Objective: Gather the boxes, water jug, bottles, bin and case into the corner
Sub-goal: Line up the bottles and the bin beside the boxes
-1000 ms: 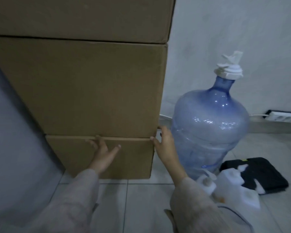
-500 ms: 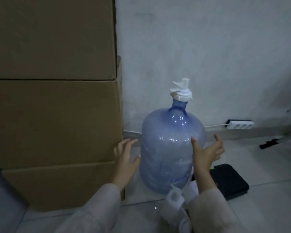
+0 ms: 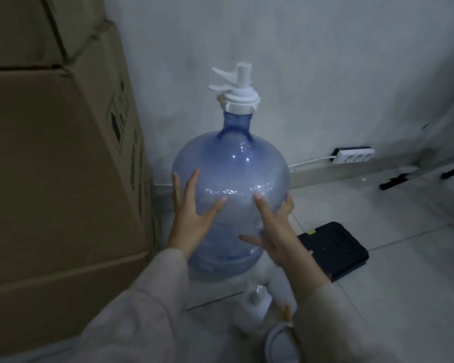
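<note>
A big blue translucent water jug point(image 3: 231, 163) with a white pump cap stands upright on the tiled floor by the wall. My left hand point(image 3: 192, 216) lies flat on its left side with fingers spread. My right hand point(image 3: 273, 226) presses on its right front, fingers spread too. Stacked brown cardboard boxes point(image 3: 53, 166) fill the left of the view, right beside the jug. A flat black case point(image 3: 336, 247) lies on the floor to the jug's right. White plastic bottles point(image 3: 254, 307) sit on the floor just under my right sleeve.
A white power strip point(image 3: 354, 155) with its cable runs along the wall base behind the jug. A dark rod-like object point(image 3: 396, 179) lies on the floor at far right. A round white rim point(image 3: 275, 344) shows at the bottom edge.
My hands have left the cardboard box and come to the jug, now touching its two sides. The view has swung right and closer to the jug.
</note>
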### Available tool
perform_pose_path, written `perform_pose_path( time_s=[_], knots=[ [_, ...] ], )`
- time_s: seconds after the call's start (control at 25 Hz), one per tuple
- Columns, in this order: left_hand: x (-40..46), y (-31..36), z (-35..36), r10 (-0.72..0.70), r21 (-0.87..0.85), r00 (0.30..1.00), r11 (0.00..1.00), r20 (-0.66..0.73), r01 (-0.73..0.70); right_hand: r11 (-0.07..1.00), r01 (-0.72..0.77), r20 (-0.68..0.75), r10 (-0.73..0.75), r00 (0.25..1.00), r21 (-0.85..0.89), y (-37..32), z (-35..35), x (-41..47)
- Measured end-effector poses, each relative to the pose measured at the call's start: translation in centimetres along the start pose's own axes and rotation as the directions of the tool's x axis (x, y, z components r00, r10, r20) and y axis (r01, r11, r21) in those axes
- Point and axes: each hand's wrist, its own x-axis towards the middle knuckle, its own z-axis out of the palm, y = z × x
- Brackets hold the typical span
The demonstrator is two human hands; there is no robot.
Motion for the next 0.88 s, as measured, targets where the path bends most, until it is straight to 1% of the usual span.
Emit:
perform_pose_path(
  time_s=[0.12, 0.2, 0.32, 0.44, 0.48, 0.52, 0.56, 0.6, 0.64, 0.68, 0.72, 0.76, 0.8, 0.84, 0.88],
  knots=[
    [1.3, -0.2, -1.1, -0.046, 0.068, 0.997, 0.996, -0.056, 0.050, 0.998, -0.049, 0.008, 0.049, 0.999, 0.029, 2.2, 4.1, -0.7],
    [1.1, -0.9, -1.5, -0.020, 0.123, 0.999, 0.992, -0.029, 0.024, 0.999, -0.042, 0.003, 0.042, 0.999, 0.018, 3.2, 5.5, -0.4],
    [1.1, -1.7, -1.5, -0.016, 0.158, 1.000, 0.987, -0.003, 0.016, 1.000, -0.026, -0.003, 0.026, 1.000, -0.016, 3.3, 6.1, 0.1],
    [0.8, -1.2, -0.6, -0.040, 0.139, 0.998, 0.989, -0.054, 0.047, 0.997, -0.069, 0.078, 0.072, 0.994, -0.046, 2.3, 4.8, 0.0],
    [0.2, -1.0, 0.0, -0.042, 0.128, 0.995, 0.990, -0.085, 0.052, 0.992, -0.076, 0.106, 0.086, 0.991, -0.099, 1.6, 3.7, -0.1],
    [-0.6, -0.9, 0.6, -0.042, 0.114, 0.992, 0.992, -0.120, 0.056, 0.980, -0.069, 0.129, 0.094, 0.987, -0.189, 0.9, 2.3, -0.1],
    [-1.6, -1.1, 1.2, -0.040, 0.103, 0.988, 0.993, -0.147, 0.055, 0.949, -0.042, 0.135, 0.088, 0.987, -0.313, 0.1, 0.7, -0.1],
    [-2.8, -1.3, 1.9, -0.034, 0.097, 0.987, 0.994, -0.157, 0.050, 0.889, 0.002, 0.116, 0.058, 0.992, -0.457, -0.4, -1.2, 0.1],
    [-4.1, -1.8, 2.5, -0.022, 0.099, 0.988, 0.994, -0.155, 0.038, 0.804, 0.050, 0.077, -0.006, 0.997, -0.593, -0.8, -2.9, 0.2],
    [-5.3, -2.5, 3.2, -0.013, 0.094, 0.992, 0.995, -0.126, 0.025, 0.709, 0.085, 0.031, -0.090, 0.996, -0.700, -1.1, -4.9, 0.3],
    [-6.5, -3.3, 3.8, -0.002, 0.080, 0.998, 0.997, -0.065, 0.007, 0.631, 0.099, -0.004, -0.160, 0.987, -0.770, -1.2, -6.7, 0.1],
    [-7.7, -4.1, 4.4, 0.011, 0.074, 0.999, 0.997, 0.041, -0.014, 0.581, 0.096, -0.025, -0.197, 0.980, -0.808, -1.3, -8.5, -0.2],
    [-8.8, -5.0, 4.8, 0.014, 0.079, 0.984, 0.996, 0.179, -0.028, 0.539, 0.077, -0.032, -0.190, 0.981, -0.839, -1.4, -10.0, -0.6],
    [-9.7, -5.6, 5.1, -0.006, 0.099, 0.944, 0.995, 0.329, -0.028, 0.484, 0.041, -0.035, -0.148, 0.988, -0.874, -1.4, -11.4, -1.1],
    [-10.4, -6.1, 5.5, -0.031, 0.134, 0.887, 0.990, 0.460, -0.034, 0.413, -0.015, -0.050, -0.075, 0.996, -0.910, -1.3, -12.7, -1.6]
  ],
)
